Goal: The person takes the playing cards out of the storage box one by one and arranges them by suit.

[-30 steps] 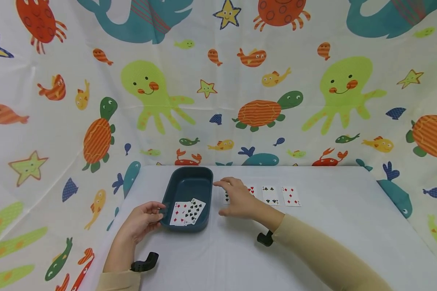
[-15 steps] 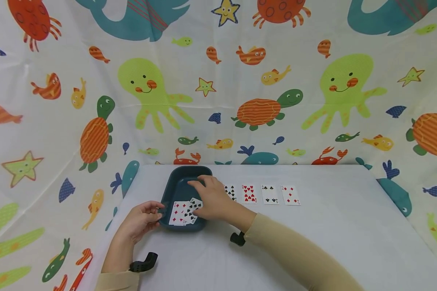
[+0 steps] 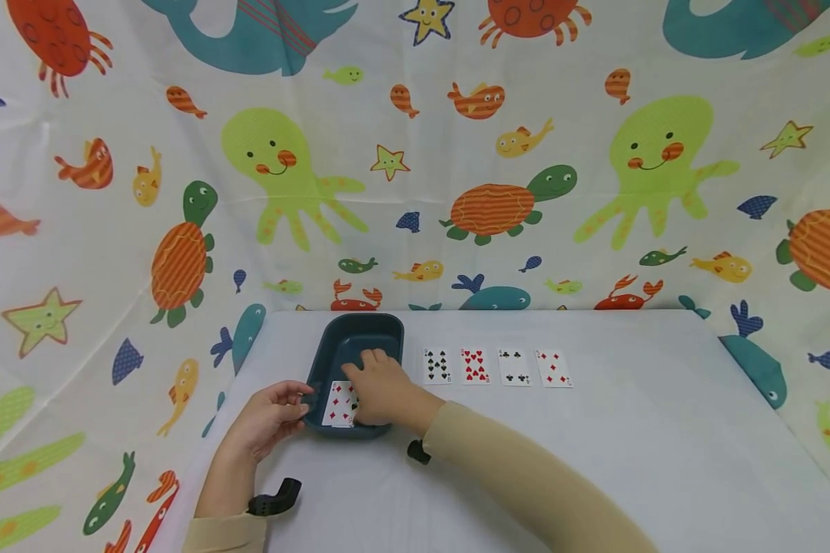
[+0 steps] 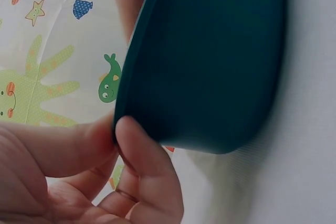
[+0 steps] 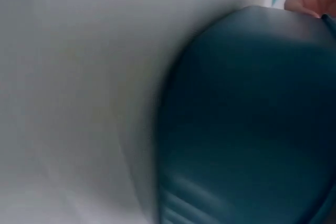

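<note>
A dark teal plastic tub (image 3: 346, 342) stands on the white table, and playing cards lie inside it at the near end. My left hand (image 3: 270, 418) pinches its left rim; the left wrist view shows thumb and finger on either side of the edge. My right hand (image 3: 383, 392) reaches into the tub with its fingers apart, low over the cards. Left of that hand, a diamonds card (image 3: 335, 403) shows face up. The spades card beside it is mostly covered by the hand. In the right wrist view the tub's outer wall (image 5: 241, 98) hides my right fingers.
Right of the tub lies a spaced row of face-up cards: spades (image 3: 437, 366), hearts (image 3: 475, 366), clubs (image 3: 515, 367) and diamonds (image 3: 554, 369). A sea-animal print curtain (image 3: 429, 253) hangs behind and left of the white table (image 3: 636, 438).
My right hand has moved left from over the card row into the tub, uncovering the spades and hearts cards and covering the tub's spades card. My left hand keeps its grip on the rim.
</note>
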